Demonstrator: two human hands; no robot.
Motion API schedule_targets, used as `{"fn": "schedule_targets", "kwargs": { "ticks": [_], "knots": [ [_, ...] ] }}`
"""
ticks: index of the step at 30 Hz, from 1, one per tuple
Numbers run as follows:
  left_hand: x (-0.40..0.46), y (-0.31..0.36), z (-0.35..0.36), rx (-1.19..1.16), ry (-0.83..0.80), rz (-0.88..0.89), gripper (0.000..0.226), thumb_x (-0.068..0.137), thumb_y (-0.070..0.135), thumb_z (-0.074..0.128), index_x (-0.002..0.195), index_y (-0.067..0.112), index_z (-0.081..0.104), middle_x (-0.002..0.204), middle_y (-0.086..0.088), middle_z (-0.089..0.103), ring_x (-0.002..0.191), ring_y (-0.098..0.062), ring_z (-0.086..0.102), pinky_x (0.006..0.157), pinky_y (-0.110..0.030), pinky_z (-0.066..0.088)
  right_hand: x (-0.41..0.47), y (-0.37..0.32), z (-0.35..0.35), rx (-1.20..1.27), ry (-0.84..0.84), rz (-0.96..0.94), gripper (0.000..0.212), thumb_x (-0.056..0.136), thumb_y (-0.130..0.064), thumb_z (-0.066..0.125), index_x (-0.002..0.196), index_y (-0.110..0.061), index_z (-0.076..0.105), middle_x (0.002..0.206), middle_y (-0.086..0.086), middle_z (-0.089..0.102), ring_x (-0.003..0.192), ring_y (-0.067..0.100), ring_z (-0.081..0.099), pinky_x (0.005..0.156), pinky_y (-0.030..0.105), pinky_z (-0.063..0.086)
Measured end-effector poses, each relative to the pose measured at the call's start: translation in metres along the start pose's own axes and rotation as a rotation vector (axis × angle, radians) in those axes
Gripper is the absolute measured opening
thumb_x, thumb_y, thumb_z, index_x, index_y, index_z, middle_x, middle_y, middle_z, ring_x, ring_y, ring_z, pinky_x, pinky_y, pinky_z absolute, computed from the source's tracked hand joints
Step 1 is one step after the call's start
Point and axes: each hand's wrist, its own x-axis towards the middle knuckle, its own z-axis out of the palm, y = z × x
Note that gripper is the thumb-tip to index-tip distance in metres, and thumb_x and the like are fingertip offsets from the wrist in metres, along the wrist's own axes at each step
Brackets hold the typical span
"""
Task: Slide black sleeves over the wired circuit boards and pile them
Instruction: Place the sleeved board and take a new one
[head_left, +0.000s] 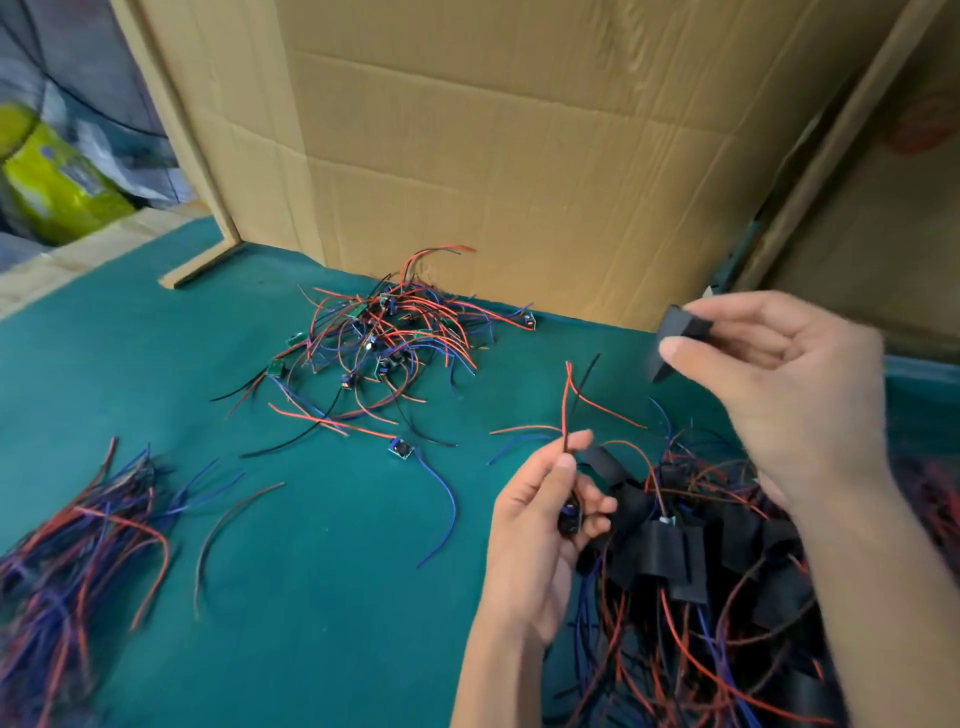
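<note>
Sleeving is under way, judged mid-cycle: a pile of sleeved boards (696, 561) is lying at lower right on the green mat (322, 571), an unsleeved heap (384, 338) waiting by the cardboard wall (493, 156). The right hand (789, 384) is pinching a black sleeve (675, 338) between thumb and curled fingers. The left hand (540, 525) is gripping a wired board (569, 514), fingers closed round it, wires pointing up. Next move calls for aligning the sleeve mouth with those wires.
</note>
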Motion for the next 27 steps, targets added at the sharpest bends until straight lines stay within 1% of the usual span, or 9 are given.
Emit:
{"fn": "schedule_targets", "kwargs": {
  "ticks": [5,7,9,13,15,18,19,22,27],
  "knots": [
    [0.002,-0.003,0.001,0.019,-0.019,0.002,0.028,0.094,0.017,0.058,0.116,0.022,0.075,0.068,-0.004,0.056,0.065,-0.015,0.062,0.063,-0.021,0.051,-0.018,0.023,0.012,0.107,0.121,-0.021,0.028,0.07,-0.018,0.087,0.086,-0.04,0.078,0.087,-0.016,0.079,0.078,0.002,0.075,0.071,0.012,0.054],
    [0.002,-0.004,0.001,0.043,-0.029,0.004,0.029,0.094,0.014,0.058,0.114,0.024,0.076,0.067,-0.003,0.057,0.066,-0.015,0.063,0.064,-0.021,0.051,-0.018,0.027,0.011,0.115,0.161,-0.023,0.027,0.071,-0.019,0.087,0.086,-0.039,0.078,0.087,-0.013,0.079,0.079,0.005,0.075,0.072,0.015,0.055],
    [0.001,-0.005,0.001,0.055,-0.032,0.014,0.029,0.088,0.018,0.062,0.112,0.024,0.077,0.067,-0.003,0.058,0.067,-0.015,0.064,0.064,-0.021,0.051,-0.018,0.028,0.011,0.114,0.173,-0.036,0.025,0.073,-0.019,0.087,0.086,-0.038,0.078,0.086,-0.011,0.079,0.079,0.008,0.076,0.072,0.017,0.056],
    [0.0,-0.005,0.0,0.036,-0.012,0.024,0.029,0.082,0.02,0.066,0.109,0.021,0.078,0.068,-0.004,0.061,0.069,-0.016,0.067,0.064,-0.021,0.053,-0.019,0.029,0.009,0.099,0.233,-0.044,0.025,0.074,-0.017,0.087,0.083,-0.039,0.078,0.082,-0.014,0.078,0.074,0.004,0.074,0.07,0.014,0.054],
    [0.0,-0.005,0.0,0.027,-0.003,0.021,0.027,0.083,0.019,0.066,0.107,0.019,0.079,0.07,-0.004,0.062,0.07,-0.017,0.068,0.063,-0.021,0.053,-0.017,0.028,0.003,0.091,0.287,-0.03,0.023,0.075,-0.017,0.087,0.081,-0.038,0.078,0.08,-0.014,0.078,0.072,0.004,0.073,0.07,0.017,0.055],
    [0.001,-0.005,0.0,-0.002,0.017,0.019,0.025,0.083,0.017,0.066,0.105,0.018,0.079,0.072,-0.006,0.064,0.073,-0.019,0.069,0.062,-0.022,0.054,-0.014,0.028,-0.01,0.113,0.394,0.03,0.019,0.074,-0.02,0.086,0.077,-0.037,0.078,0.078,-0.008,0.078,0.071,0.013,0.073,0.073,0.031,0.059],
    [0.001,-0.005,0.0,-0.015,0.027,0.017,0.025,0.082,0.016,0.066,0.104,0.017,0.079,0.073,-0.006,0.065,0.073,-0.019,0.069,0.061,-0.022,0.054,-0.013,0.029,-0.013,0.129,0.419,0.056,0.017,0.074,-0.02,0.087,0.076,-0.035,0.078,0.077,-0.007,0.078,0.069,0.014,0.072,0.072,0.031,0.059],
    [0.002,-0.005,-0.001,-0.03,0.047,0.016,0.027,0.082,0.016,0.066,0.106,0.015,0.078,0.073,-0.007,0.065,0.073,-0.02,0.069,0.061,-0.023,0.053,-0.013,0.032,-0.016,0.218,0.439,0.153,0.018,0.075,-0.01,0.086,0.076,-0.024,0.075,0.068,-0.006,0.074,0.059,0.012,0.066,0.064,0.024,0.055],
    [0.002,-0.005,-0.001,-0.013,0.059,0.017,0.025,0.082,0.017,0.067,0.104,0.017,0.079,0.072,-0.007,0.065,0.073,-0.02,0.069,0.061,-0.022,0.053,-0.015,0.031,-0.005,0.358,0.346,0.307,0.021,0.078,0.001,0.083,0.076,-0.018,0.074,0.067,-0.003,0.073,0.061,0.013,0.065,0.064,0.023,0.056]
  ]
}}
